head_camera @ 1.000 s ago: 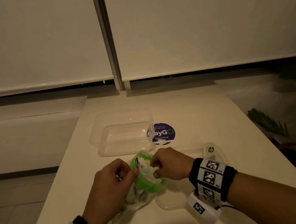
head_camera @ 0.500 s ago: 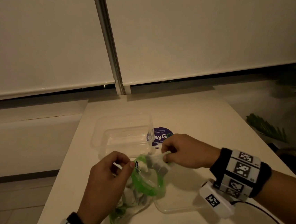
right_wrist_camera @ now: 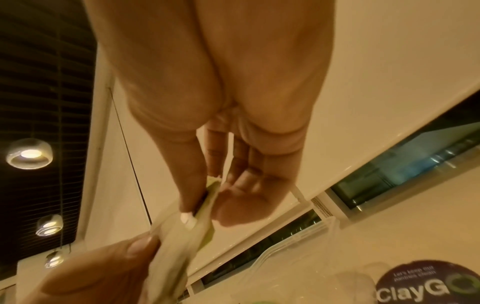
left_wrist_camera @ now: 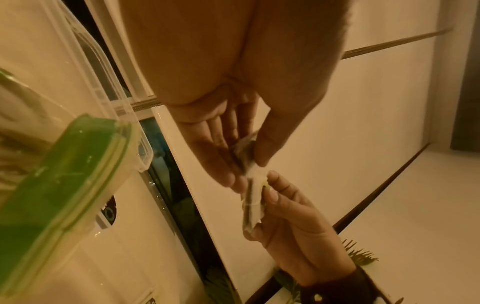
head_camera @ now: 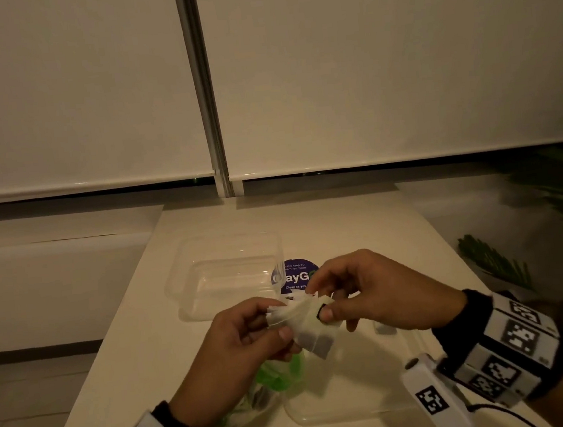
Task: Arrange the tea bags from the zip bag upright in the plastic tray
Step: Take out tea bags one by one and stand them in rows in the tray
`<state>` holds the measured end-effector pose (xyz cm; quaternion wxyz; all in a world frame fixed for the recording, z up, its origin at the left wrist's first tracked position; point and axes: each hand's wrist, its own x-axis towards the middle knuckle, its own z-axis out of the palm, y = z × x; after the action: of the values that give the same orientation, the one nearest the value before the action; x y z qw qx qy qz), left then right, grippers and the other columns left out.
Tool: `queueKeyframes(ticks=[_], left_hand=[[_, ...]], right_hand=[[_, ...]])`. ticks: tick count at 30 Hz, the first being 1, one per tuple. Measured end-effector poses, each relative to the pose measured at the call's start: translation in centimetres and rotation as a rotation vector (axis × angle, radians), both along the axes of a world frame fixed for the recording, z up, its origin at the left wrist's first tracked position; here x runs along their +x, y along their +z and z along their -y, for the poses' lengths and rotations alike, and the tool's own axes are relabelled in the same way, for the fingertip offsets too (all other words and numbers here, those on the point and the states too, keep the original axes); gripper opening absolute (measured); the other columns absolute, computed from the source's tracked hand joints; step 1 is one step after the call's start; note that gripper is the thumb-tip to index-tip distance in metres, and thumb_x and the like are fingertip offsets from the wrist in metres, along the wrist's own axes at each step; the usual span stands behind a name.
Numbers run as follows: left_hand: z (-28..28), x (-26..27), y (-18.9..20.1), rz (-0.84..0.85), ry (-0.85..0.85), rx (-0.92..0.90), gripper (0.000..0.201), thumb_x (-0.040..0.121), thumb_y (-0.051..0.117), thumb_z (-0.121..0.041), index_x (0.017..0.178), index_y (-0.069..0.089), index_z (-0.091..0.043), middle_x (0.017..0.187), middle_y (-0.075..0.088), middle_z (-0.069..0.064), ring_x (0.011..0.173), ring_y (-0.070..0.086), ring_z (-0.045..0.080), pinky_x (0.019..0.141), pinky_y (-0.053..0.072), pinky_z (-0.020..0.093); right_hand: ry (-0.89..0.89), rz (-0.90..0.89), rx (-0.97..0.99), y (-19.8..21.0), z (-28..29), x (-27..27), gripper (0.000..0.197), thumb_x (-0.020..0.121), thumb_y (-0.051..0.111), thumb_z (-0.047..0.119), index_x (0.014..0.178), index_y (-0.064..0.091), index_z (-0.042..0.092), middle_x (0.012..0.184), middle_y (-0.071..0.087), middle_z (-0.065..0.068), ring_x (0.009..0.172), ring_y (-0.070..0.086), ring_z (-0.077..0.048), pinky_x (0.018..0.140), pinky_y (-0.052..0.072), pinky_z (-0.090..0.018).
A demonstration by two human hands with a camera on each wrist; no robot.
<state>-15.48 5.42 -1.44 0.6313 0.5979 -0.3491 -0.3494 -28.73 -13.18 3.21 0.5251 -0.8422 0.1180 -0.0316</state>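
1. Both hands have lifted clear of the zip bag (head_camera: 268, 379) since a second ago, and a small bunch of tea bags (head_camera: 304, 321) now hangs between them above the counter (head_camera: 343, 228).
2. At 7 o'clock, the left hand (head_camera: 238, 351) pinches the bunch's left end, thumb against fingertips; this likely steadies it so that one bag can be peeled off.
3. At 6 o'clock the zip bag lies on the counter under that hand, its green mouth gaping, more bags inside.
4. At 12 o'clock the plastic tray (head_camera: 189, 273) sits with nothing in it, just beyond the hands, within easy reach.
5. At 3 o'clock the right hand (head_camera: 380, 290) clamps the bunch's right end, its grip closed on paper, seemingly sorting tags.
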Motion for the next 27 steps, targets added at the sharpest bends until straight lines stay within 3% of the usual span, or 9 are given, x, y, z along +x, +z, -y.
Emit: queueKeyframes(ticks=[4, 7, 10, 13, 16, 18, 20, 23, 27], left_hand=[[-0.1, 0.1, -0.2, 0.054, 0.13, 0.0, 0.017, 0.082, 0.065, 0.006, 0.096, 0.069, -0.004, 0.087, 0.074, 0.017, 0.076, 0.072, 0.031, 0.073, 0.06, 0.038], [-0.7, 0.5, -0.7, 0.145, 0.138, 0.022, 0.022, 0.082, 0.067, 0.005, 0.092, 0.072, -0.015, 0.085, 0.074, 0.012, 0.079, 0.073, 0.028, 0.076, 0.06, 0.035], [-1.0, 0.3, -1.3, 0.196, 0.095, 0.077, 0.03, 0.079, 0.074, 0.002, 0.085, 0.073, -0.027, 0.086, 0.075, 0.008, 0.08, 0.073, 0.025, 0.076, 0.058, 0.031], [-0.7, -0.5, -2.1, 0.235, 0.073, 0.128, 0.026, 0.064, 0.079, -0.027, 0.088, 0.072, -0.031, 0.082, 0.074, 0.008, 0.08, 0.071, 0.027, 0.076, 0.057, 0.039], [-0.4, -0.9, -3.1, 0.323, 0.069, 0.165, 0.038, 0.054, 0.071, -0.046, 0.09, 0.071, -0.033, 0.076, 0.072, 0.008, 0.068, 0.068, 0.022, 0.066, 0.055, 0.029], [0.0, -1.2, -3.1, 0.315, 0.046, 0.173, 0.026, 0.061, 0.076, -0.034, 0.087, 0.072, -0.032, 0.076, 0.071, 0.01, 0.062, 0.063, 0.015, 0.061, 0.05, 0.022], [0.3, -1.3, -3.2, 0.285, 0.027, 0.163, 0.019, 0.07, 0.078, -0.016, 0.084, 0.073, -0.029, 0.078, 0.071, 0.015, 0.063, 0.066, 0.017, 0.062, 0.052, 0.023], [0.7, -1.3, -3.5, 0.313, 0.021, 0.16, 0.022, 0.065, 0.078, -0.025, 0.086, 0.073, -0.03, 0.074, 0.07, 0.014, 0.058, 0.064, 0.017, 0.057, 0.051, 0.023], [1.3, -1.8, -3.9, 0.322, 0.034, 0.12, 0.032, 0.072, 0.078, 0.003, 0.079, 0.074, -0.028, 0.075, 0.072, 0.011, 0.058, 0.063, 0.009, 0.056, 0.049, 0.016]], right_hand=[[-0.084, -0.01, 0.101, -0.4, 0.9, -0.5, 0.03, 0.075, 0.08, 0.0, 0.102, 0.069, 0.008, 0.082, 0.063, -0.016, 0.069, 0.066, -0.021, 0.062, 0.057, -0.032], [-0.141, -0.12, -0.002, -1.1, 3.9, -1.7, 0.022, 0.074, 0.082, 0.006, 0.093, 0.071, 0.012, 0.082, 0.07, -0.01, 0.07, 0.065, -0.02, 0.064, 0.053, -0.031], [-0.198, -0.287, -0.202, -3.4, 7.4, -2.7, 0.016, 0.074, 0.082, 0.006, 0.083, 0.072, 0.014, 0.07, 0.065, 0.0, 0.061, 0.058, -0.007, 0.057, 0.047, -0.017], [-0.191, -0.455, -0.387, -6.8, 9.6, -3.0, 0.018, 0.073, 0.083, 0.01, 0.077, 0.07, 0.022, 0.066, 0.06, 0.009, 0.055, 0.052, 0.001, 0.056, 0.043, -0.013], [-0.176, -0.509, -0.442, -9.4, 10.9, -2.9, 0.024, 0.072, 0.082, 0.011, 0.072, 0.067, 0.029, 0.067, 0.061, 0.01, 0.059, 0.053, 0.001, 0.062, 0.045, -0.015], [-0.187, -0.501, -0.491, -10.5, 11.5, -2.9, 0.024, 0.073, 0.082, 0.011, 0.072, 0.066, 0.029, 0.072, 0.063, 0.007, 0.065, 0.055, -0.003, 0.063, 0.045, -0.014], [-0.208, -0.483, -0.544, -11.3, 12.2, -2.9, 0.023, 0.075, 0.081, 0.011, 0.074, 0.065, 0.028, 0.079, 0.065, 0.006, 0.071, 0.056, -0.005, 0.062, 0.042, -0.012], [-0.267, -0.451, -0.605, -12.2, 12.8, -2.8, 0.018, 0.075, 0.08, 0.013, 0.082, 0.068, 0.025, 0.086, 0.059, 0.007, 0.079, 0.055, -0.009, 0.068, 0.044, -0.017], [-0.346, -0.41, -0.656, -12.4, 12.5, -3.2, 0.025, 0.077, 0.08, 0.019, 0.091, 0.06, 0.026, 0.092, 0.051, 0.007, 0.083, 0.05, -0.012, 0.07, 0.041, -0.022]])
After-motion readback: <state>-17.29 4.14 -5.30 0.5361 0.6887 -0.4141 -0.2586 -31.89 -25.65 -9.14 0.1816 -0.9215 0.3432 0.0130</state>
